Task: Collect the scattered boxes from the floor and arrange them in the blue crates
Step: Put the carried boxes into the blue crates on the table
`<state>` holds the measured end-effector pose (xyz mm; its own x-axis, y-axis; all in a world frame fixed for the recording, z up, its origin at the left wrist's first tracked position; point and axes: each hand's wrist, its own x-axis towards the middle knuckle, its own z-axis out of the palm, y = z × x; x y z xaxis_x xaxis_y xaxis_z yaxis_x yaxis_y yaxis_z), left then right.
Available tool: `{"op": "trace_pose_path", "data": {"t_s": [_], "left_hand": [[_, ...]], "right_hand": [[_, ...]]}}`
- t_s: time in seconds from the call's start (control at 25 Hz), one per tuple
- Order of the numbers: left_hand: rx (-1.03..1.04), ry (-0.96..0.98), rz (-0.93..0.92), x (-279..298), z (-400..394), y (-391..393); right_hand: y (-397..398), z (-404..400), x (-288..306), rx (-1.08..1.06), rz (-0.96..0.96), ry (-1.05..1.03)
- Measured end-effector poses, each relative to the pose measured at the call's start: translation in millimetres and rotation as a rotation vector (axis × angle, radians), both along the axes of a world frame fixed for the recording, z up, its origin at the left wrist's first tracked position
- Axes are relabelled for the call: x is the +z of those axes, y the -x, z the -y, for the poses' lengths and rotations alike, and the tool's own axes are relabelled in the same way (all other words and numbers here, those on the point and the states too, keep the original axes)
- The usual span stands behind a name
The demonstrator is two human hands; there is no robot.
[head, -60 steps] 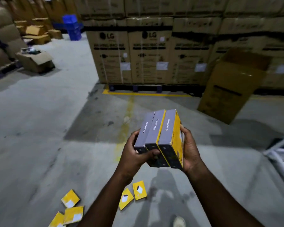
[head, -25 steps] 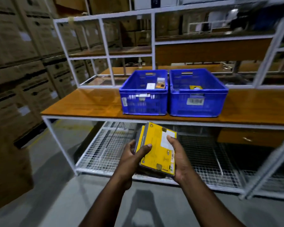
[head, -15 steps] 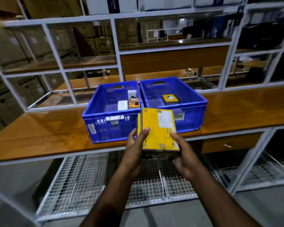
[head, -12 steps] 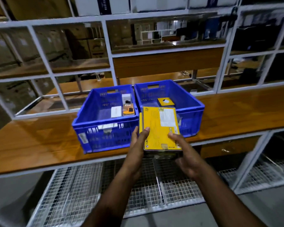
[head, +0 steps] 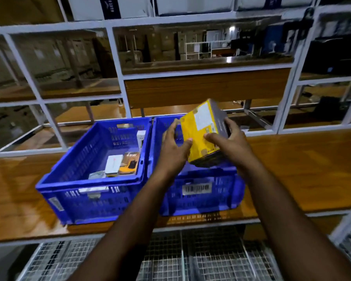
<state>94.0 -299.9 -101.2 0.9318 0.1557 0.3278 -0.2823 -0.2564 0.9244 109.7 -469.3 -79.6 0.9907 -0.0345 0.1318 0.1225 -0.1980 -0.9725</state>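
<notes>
On the bench, the left blue crate is seen with a few small boxes in it. Just right of it, the stack of yellow boxes is now held over the right blue crate; half a second ago it was held in front of the crates. The left hand and the right hand are wrapped around the stack, which has been tipped. The boxes can probably be set down inside next.
</notes>
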Motion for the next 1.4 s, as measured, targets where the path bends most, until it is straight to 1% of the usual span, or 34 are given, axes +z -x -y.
{"op": "trace_pose_path", "data": {"t_s": [0.04,0.08,0.16,0.24,0.28,0.32,0.4,0.48,0.56,0.6,0.68,0.72,0.8,0.88,0.92,0.96,1.0,1.12,1.2,1.24,1.28,1.4], "left_hand": [[0.01,-0.052,0.021,-3.3,6.0,-19.0],[0.002,-0.089,-0.005,-6.7,11.6,-35.1],[-0.018,-0.106,-0.11,-14.0,21.8,-52.8],[0.014,-0.144,-0.143,-20.4,32.6,-65.5],[0.057,-0.192,-0.157,-22.4,34.2,-74.5],[0.099,-0.23,-0.169,-23.2,34.3,-82.2],[0.089,-0.193,-0.227,-28.3,31.3,-96.4],[0.001,-0.031,-0.375,-44.3,25.5,-115.9],[-0.065,0.137,-0.588,-57.9,25.5,-120.0],[-0.093,0.132,-0.688,-65.3,28.0,-120.6],[-0.192,-0.062,-0.855,-66.8,33.7,-117.6],[-0.218,-0.195,-0.914,-67.2,34.5,-117.7],[-0.231,-0.334,-0.95,-67.8,34.7,-117.6],[-0.229,-0.385,-0.964,-67.6,35.2,-117.1],[-0.24,-0.407,-0.969,-67.7,36.0,-115.3],[-0.24,-0.435,-0.968,-67.2,37.8,-114.1],[-0.231,-0.459,-0.945,-66.9,39.4,-114.1],[-0.199,-0.522,-0.887,-61.0,41.5,-112.6],[-0.162,-0.517,-0.836,-62.1,40.6,-114.9],[-0.108,-0.508,-0.793,-63.4,39.1,-114.6],[-0.017,-0.539,-0.732,-64.1,36.2,-112.3],[0.306,-0.807,-0.468,-62.2,25.5,-95.4]], "right_hand": [[-18.9,6.3,6.4,-0.014,-0.019,0.161],[-35.9,11.2,13.2,0.004,-0.056,0.302],[-60.5,15.6,26.2,0.096,-0.117,0.532],[-79.0,15.5,42.8,0.202,-0.166,0.753],[-85.0,14.6,53.3,0.267,-0.237,0.816],[-89.9,14.2,61.9,0.345,-0.336,0.834],[-100.6,11.4,74.2,0.452,-0.506,0.857],[-112.3,7.9,74.1,0.472,-0.519,0.945],[-119.7,4.6,66.4,0.487,-0.507,1.025],[-121.1,2.6,61.6,0.491,-0.518,1.027],[-121.9,-3.1,50.3,0.485,-0.519,1.006],[-124.8,-5.1,39.5,0.477,-0.485,1.052],[-125.3,-6.6,13.7,0.516,-0.467,1.208],[-126.6,-3.7,-18.7,0.569,-0.541,1.345],[-126.0,-0.7,-31.6,0.549,-0.515,1.433],[-124.3,2.5,-39.3,0.502,-0.439,1.516],[-125.5,4.4,-44.3,0.452,-0.351,1.554],[-128.8,4.7,-52.1,0.376,-0.269,1.462],[-129.8,1.2,-57.3,0.268,-0.181,1.355],[-131.3,-2.6,-61.7,0.221,-0.14,1.297],[-131.3,-7.8,-65.7,0.186,-0.1,1.238],[-125.9,-29.6,-71.2,0.121,0.057,1.042]]}}
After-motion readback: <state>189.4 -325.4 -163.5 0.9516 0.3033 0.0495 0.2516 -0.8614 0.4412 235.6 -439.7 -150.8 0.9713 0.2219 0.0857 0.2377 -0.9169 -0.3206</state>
